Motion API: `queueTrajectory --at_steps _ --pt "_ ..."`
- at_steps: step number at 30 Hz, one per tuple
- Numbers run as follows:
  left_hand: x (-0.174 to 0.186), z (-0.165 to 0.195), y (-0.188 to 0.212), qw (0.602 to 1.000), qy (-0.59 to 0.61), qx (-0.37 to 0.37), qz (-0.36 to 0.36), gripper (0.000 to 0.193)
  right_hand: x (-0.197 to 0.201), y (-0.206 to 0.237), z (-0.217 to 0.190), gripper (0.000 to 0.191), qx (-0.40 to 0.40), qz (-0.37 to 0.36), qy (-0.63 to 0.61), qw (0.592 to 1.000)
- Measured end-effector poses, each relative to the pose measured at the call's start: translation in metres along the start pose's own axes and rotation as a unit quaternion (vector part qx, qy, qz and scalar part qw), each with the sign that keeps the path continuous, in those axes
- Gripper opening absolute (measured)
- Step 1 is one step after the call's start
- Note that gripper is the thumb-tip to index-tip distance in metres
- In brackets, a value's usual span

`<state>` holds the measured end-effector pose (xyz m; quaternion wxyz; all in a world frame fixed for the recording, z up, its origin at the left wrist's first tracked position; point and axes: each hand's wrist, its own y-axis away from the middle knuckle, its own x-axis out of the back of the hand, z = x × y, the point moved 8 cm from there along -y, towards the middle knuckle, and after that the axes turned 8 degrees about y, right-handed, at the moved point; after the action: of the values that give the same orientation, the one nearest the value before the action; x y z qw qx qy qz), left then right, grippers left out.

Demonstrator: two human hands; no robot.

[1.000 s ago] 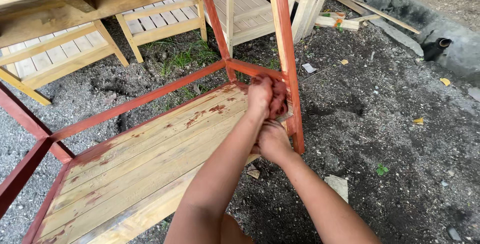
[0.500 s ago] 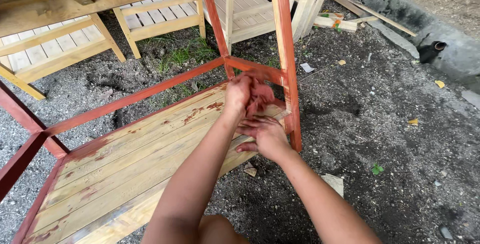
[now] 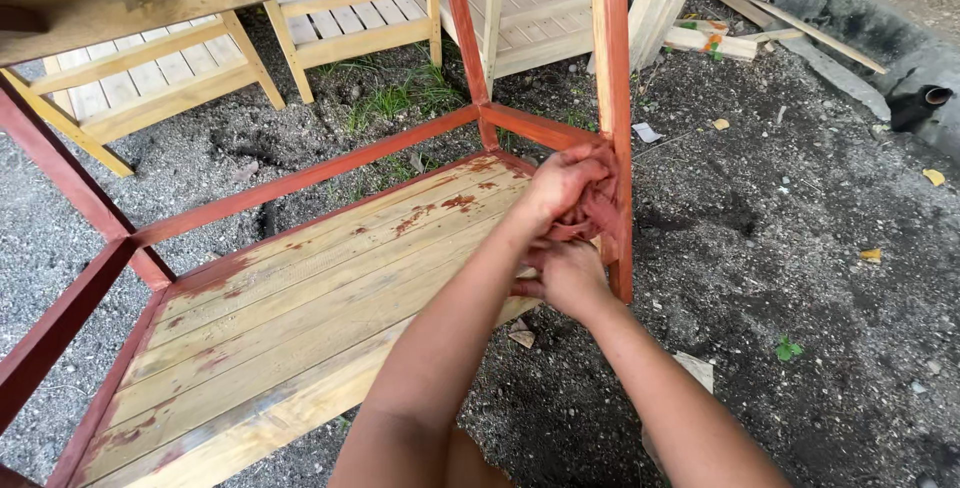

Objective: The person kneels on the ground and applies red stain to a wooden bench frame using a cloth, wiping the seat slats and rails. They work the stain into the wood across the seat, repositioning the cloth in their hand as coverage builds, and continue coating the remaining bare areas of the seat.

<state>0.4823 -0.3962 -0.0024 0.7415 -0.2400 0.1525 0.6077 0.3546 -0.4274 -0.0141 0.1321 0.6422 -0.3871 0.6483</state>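
Right now the left hand [image 3: 565, 183] has its grip closed on a red-stained rag [image 3: 598, 210], pressed against the red post [image 3: 613, 98]; the right hand [image 3: 570, 276], at six o'clock of it, pinches the rag's lower end. Unpainted frames [image 3: 150, 78] stand at eleven o'clock, beyond the plank shelf [image 3: 300, 288].

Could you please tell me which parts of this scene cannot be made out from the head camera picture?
- Red-stained rag: mostly covered by the left hand; its full shape is hidden.
- Right hand: fingertips tucked behind the left forearm and rag, so its grip is unclear.
- Red post: top cut off by the upper edge.
- Slatted shelf: near end hidden by the arms, left corner cut off by the bottom edge.
- Dark pipe: too small to identify.
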Motion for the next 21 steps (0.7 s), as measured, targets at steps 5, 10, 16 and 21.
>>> queueTrajectory --at_steps 5,10,16,21 --pt "0.052 0.081 0.033 0.992 -0.115 0.021 0.044 0.023 0.009 -0.001 -0.009 0.064 0.073 0.045 0.026 0.996" --pt "0.127 0.148 0.053 0.977 -0.187 0.002 0.103 0.021 0.01 0.001 -0.006 0.068 0.054 0.035 0.015 0.998" --pt "0.195 0.114 0.034 0.971 -0.211 0.017 0.114 0.017 0.017 -0.01 0.001 0.066 0.05 0.012 -0.041 0.998" --pt "0.216 0.067 -0.004 0.951 -0.285 -0.026 0.119 0.017 0.013 -0.02 0.01 0.065 0.049 0.014 -0.053 0.997"
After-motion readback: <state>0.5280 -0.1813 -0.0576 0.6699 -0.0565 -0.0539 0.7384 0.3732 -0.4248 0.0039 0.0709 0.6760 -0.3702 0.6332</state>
